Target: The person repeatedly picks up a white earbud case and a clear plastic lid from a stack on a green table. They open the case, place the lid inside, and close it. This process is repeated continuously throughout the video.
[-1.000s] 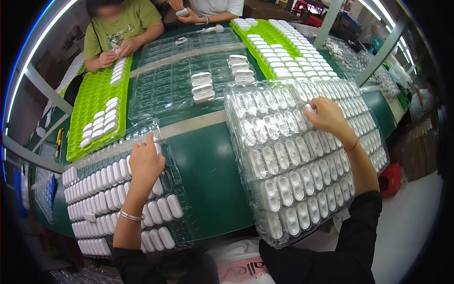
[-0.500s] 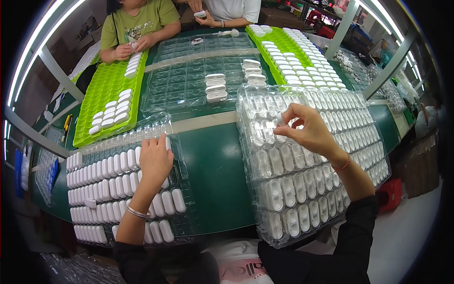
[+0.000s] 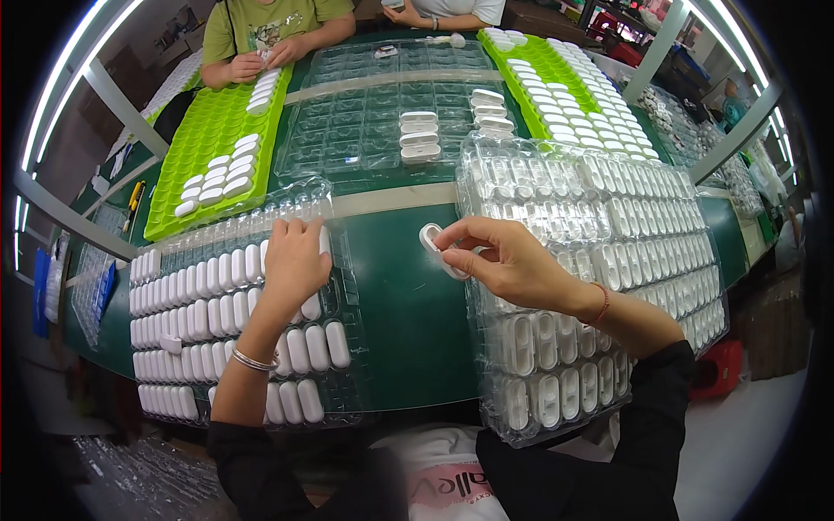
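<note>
My right hand (image 3: 512, 260) pinches a small white plastic case (image 3: 432, 244) over the green table, just left of a stack of clear blister trays (image 3: 625, 252) filled with white cases. My left hand (image 3: 293, 263) rests flat, fingers apart, on the upper right part of another clear tray (image 3: 174, 347) that holds rows of white oval cases; it holds nothing.
Beyond lie empty clear trays (image 3: 365, 130) with a few white cases (image 3: 420, 137), and two bright green trays (image 3: 208, 130) (image 3: 565, 87) with more cases. Two other people sit at the far side, their hands (image 3: 243, 65) busy. The green table (image 3: 408, 304) edge is close to my body.
My right hand has moved left off the right tray stack, carrying a white case out over the green table. My left hand stays on the left tray.
</note>
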### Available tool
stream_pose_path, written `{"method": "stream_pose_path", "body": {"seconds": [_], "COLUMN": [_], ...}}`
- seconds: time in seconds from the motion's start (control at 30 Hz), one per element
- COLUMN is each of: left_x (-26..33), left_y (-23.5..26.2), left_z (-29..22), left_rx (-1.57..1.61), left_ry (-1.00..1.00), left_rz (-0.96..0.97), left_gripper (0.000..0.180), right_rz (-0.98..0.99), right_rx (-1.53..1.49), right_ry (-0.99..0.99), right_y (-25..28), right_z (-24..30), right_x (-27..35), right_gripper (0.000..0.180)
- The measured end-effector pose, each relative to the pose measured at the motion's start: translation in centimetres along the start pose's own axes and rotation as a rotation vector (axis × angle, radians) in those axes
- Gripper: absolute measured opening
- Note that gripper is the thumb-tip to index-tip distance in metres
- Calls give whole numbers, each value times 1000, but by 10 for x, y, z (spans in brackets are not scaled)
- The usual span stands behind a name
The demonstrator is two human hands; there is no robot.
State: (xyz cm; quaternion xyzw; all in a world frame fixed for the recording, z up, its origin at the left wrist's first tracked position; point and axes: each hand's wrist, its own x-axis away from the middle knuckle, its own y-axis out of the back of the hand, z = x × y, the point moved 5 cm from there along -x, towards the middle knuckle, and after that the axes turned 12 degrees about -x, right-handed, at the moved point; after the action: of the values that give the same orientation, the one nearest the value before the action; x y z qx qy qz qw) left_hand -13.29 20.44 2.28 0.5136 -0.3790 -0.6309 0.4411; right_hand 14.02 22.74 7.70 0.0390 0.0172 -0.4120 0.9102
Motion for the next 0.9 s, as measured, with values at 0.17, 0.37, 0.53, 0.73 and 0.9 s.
{"method": "stream_pose_path", "body": {"seconds": [0.17, 0.37, 0.53, 0.73, 0.9], "left_x": [-24, -30, -10, -3, -3], "left_y": [-18, -6, 4, 0, 10], "left_z": [5, 3, -1, 7, -5], "left_rx": [2, 106, 182, 260, 247], "left_ry": [149, 295, -21, -76, -40], "left_rz": [173, 88, -20, 134, 189], "left_gripper": [42, 41, 45, 55, 61], "right_rz": [25, 25, 81, 87, 79], "right_rx": [30, 30, 74, 128, 129], "right_ry": [-17, -11, -63, -9, -49], "right_y": [-5, -3, -4, -6, -5], "right_z": [-9, -13, -6, -10, -10], "right_x": [0, -1, 1, 1, 1], "right_gripper": [20, 19, 18, 18, 17]}}
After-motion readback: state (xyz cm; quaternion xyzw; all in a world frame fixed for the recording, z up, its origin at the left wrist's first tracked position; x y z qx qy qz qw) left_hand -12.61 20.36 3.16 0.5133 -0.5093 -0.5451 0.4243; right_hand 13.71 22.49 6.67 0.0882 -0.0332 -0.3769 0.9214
